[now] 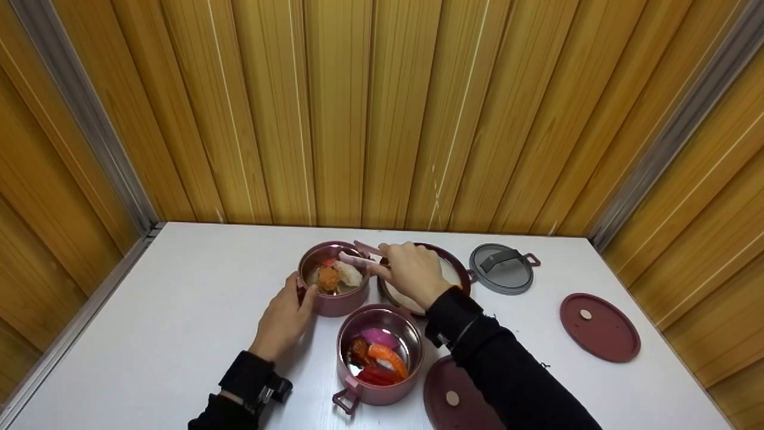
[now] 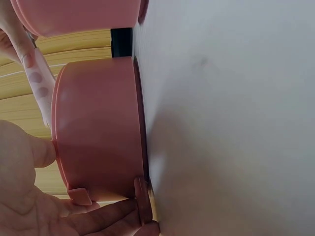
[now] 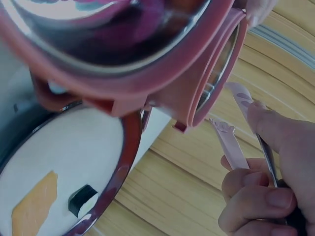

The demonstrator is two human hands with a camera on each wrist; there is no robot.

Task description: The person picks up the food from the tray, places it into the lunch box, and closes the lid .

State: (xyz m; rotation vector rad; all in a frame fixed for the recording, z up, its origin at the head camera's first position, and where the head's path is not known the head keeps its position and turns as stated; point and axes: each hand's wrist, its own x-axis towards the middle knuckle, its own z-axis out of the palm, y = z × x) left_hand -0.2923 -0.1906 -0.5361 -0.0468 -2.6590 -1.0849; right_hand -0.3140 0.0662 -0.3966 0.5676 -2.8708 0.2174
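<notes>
My left hand [image 1: 283, 322] holds the far dark pink pot [image 1: 337, 306] by its left side. In the left wrist view, the thumb is at the pot's rim and fingers curl round its handle [image 2: 142, 199]. An orange-brown food piece [image 1: 327, 279] and a whitish one [image 1: 349, 274] lie inside. Over this pot's right rim, my right hand [image 1: 415, 272] grips pink-tipped tongs [image 1: 357, 260], their tips apart in the right wrist view. A nearer matching pot [image 1: 388, 394] holds an orange-and-white shrimp piece [image 1: 388, 358], a magenta piece [image 1: 380, 338] and red and brown pieces.
Right of the far pot, partly behind my right hand, sits a white plate with a dark red rim [image 1: 467, 283]. Farther right lie a grey lid [image 1: 513, 278] with a strap and a dark red lid [image 1: 603, 331]. Another red lid [image 1: 456, 382] is partly under my right forearm.
</notes>
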